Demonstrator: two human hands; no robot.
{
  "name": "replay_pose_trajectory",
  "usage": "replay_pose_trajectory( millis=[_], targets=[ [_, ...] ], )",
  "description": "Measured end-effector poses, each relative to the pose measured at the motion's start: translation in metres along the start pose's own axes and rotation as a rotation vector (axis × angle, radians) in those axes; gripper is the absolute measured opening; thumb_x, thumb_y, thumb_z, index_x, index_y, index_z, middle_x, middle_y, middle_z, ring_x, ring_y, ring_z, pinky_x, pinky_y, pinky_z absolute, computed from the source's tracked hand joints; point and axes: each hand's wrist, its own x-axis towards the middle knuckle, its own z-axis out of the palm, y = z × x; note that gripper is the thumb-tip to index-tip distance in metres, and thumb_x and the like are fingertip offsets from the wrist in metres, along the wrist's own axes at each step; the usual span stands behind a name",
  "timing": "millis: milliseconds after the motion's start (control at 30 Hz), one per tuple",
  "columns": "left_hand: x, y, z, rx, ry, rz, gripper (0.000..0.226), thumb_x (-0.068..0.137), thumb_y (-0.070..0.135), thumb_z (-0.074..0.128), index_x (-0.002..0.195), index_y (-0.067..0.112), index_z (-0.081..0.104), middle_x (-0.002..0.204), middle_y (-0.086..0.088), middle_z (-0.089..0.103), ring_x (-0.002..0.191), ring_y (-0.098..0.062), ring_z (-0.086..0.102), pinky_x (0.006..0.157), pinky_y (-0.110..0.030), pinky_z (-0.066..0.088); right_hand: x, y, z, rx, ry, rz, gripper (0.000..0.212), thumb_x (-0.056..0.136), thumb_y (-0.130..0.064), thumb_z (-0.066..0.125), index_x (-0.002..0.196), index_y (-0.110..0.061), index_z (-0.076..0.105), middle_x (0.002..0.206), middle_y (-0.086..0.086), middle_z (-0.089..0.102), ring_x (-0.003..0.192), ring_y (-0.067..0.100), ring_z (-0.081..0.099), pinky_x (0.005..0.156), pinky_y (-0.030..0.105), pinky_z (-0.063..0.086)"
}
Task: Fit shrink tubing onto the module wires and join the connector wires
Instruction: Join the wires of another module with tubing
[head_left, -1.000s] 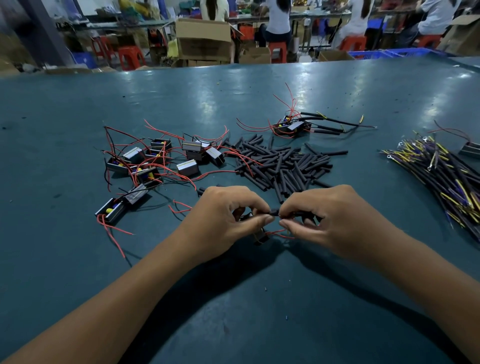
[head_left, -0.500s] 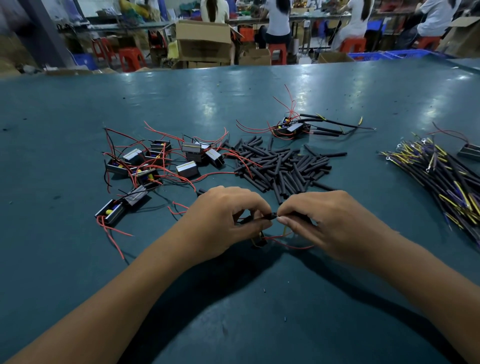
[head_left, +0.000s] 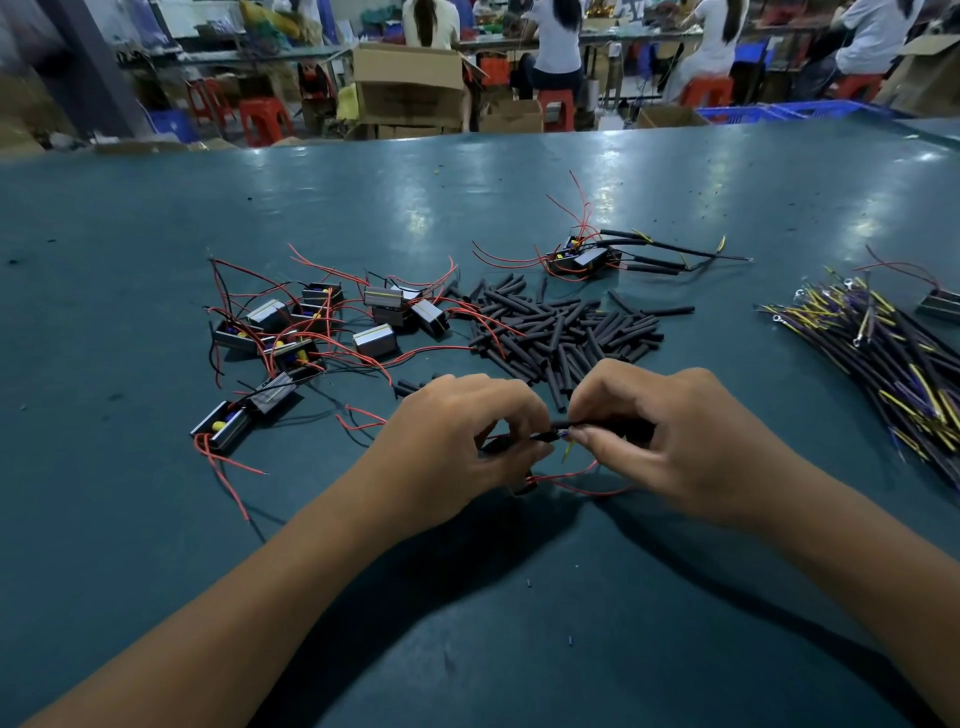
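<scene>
On the left of the green table (head_left: 156, 519), small black modules (head_left: 291, 338) with red wires are scattered in a bunch. Near the front, the left hand (head_left: 457, 447) is curled, and a black wire end is pinched in its fingertips. A thin red wire (head_left: 582, 480) is looped under both hands. Behind the hands, a pile of short black shrink tubes (head_left: 566, 327) is spread out. A piece of black tubing (head_left: 563, 425) is pinched by the right hand (head_left: 675, 441), touching the left hand's wire. Farther back, one finished module (head_left: 584, 260) is laid. On the far right, a bundle of connector wires (head_left: 893, 353) is heaped.
</scene>
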Motion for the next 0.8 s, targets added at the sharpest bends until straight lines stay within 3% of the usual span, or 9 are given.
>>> replay_pose_trajectory(
  millis=[100,233,300,467,567,700,800],
  targets=[
    [0.0011,0.0009,0.0018,0.008,0.022,0.010,0.010,0.087,0.026,0.072,0.089,0.016,0.071,0.082,0.010,0.066,0.071,-0.005,0.046,0.066,-0.039,0.046,0.0002,0.0002,0.0008,0.001,0.009,0.017,0.013,0.091,-0.015,0.072,0.092,-0.022,0.061,0.073,-0.010,0.068,0.060,0.015,0.061,0.056,0.029,0.047],
    [0.0004,0.0020,0.0036,0.067,0.033,0.029,0.013,0.089,0.025,0.068,0.092,0.014,0.074,0.083,0.008,0.070,0.071,-0.014,0.057,0.067,-0.040,0.046,-0.0005,-0.0001,-0.0008,0.047,0.011,0.060,0.011,0.090,-0.013,0.072,0.091,-0.019,0.063,0.075,-0.015,0.069,0.069,0.002,0.066,0.062,0.009,0.043],
    [0.0012,0.0031,0.0036,0.072,0.033,0.044,0.013,0.089,0.026,0.069,0.092,0.015,0.075,0.083,0.008,0.071,0.071,-0.015,0.057,0.067,-0.039,0.045,0.0001,-0.0018,0.0002,0.058,-0.004,0.070,0.011,0.090,-0.011,0.072,0.091,-0.017,0.063,0.075,-0.016,0.069,0.070,0.000,0.067,0.063,0.006,0.041],
    [0.0016,0.0085,0.0071,0.035,0.082,-0.002,0.012,0.085,0.028,0.072,0.088,0.016,0.071,0.079,0.018,0.058,0.071,0.002,0.040,0.068,-0.032,0.041,-0.0002,-0.0036,0.0014,0.091,-0.003,0.076,0.013,0.091,-0.008,0.069,0.091,-0.019,0.063,0.072,-0.016,0.066,0.060,0.004,0.060,0.058,0.007,0.038],
    [0.0015,0.0097,0.0090,0.027,0.096,-0.003,0.011,0.086,0.027,0.072,0.087,0.016,0.072,0.078,0.014,0.060,0.071,-0.002,0.042,0.067,-0.036,0.044,-0.0001,-0.0009,0.0002,0.094,-0.013,0.104,0.016,0.093,-0.008,0.064,0.094,-0.024,0.063,0.070,-0.011,0.065,0.056,0.015,0.057,0.052,0.019,0.040],
    [0.0026,0.0093,0.0097,0.033,0.114,0.002,0.013,0.086,0.028,0.073,0.088,0.015,0.073,0.085,0.008,0.064,0.072,-0.001,0.043,0.066,-0.043,0.046,-0.0002,0.0004,0.0015,0.106,-0.022,0.114,0.018,0.094,-0.007,0.062,0.096,-0.025,0.062,0.070,-0.019,0.065,0.059,0.012,0.060,0.054,0.012,0.039],
    [0.0050,0.0094,0.0052,-0.062,0.159,-0.017,0.013,0.089,0.027,0.071,0.090,0.014,0.069,0.086,0.010,0.061,0.074,0.001,0.048,0.067,-0.031,0.045,0.0005,0.0032,0.0019,0.092,-0.025,0.122,0.018,0.096,-0.013,0.062,0.101,-0.031,0.059,0.071,-0.019,0.065,0.059,0.012,0.061,0.055,0.018,0.044]
  ],
)
